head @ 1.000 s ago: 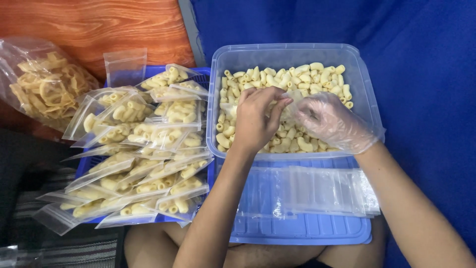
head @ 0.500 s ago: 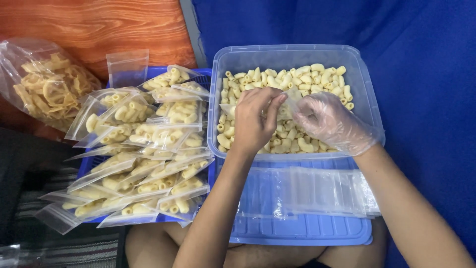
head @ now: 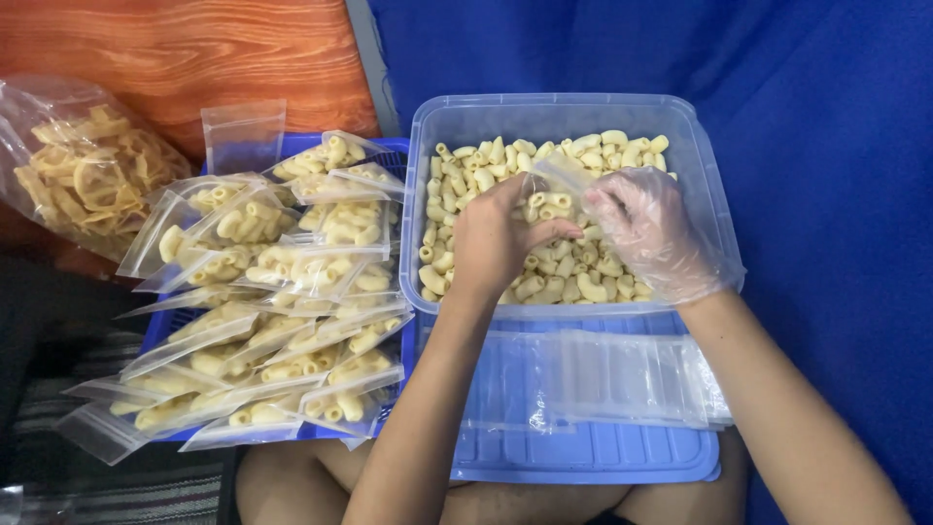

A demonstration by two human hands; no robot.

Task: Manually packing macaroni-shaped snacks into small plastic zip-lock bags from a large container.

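A clear plastic tub point(head: 432, 122) holds loose pale elbow macaroni point(head: 573, 151). Over it, my bare left hand point(head: 496, 243) pinches one side of a small clear zip bag point(head: 549, 199) with some macaroni inside. My right hand point(head: 646, 228), in a thin clear plastic glove, holds the bag's other side at its upper edge. Both hands hover just above the pasta in the tub's middle.
A blue tray point(head: 292, 146) at left is heaped with several filled zip bags point(head: 292, 292). A stack of empty clear bags point(head: 622, 379) lies on a blue lid point(head: 583, 452) near my lap. A large bag of ring-shaped pasta point(head: 83, 175) sits on a wooden surface point(head: 194, 49). Blue cloth point(head: 826, 146) lies on the right.
The small bag now shows macaroni inside and sits higher between my hands. My left thumb has moved under the bag; my right hand has risen slightly.
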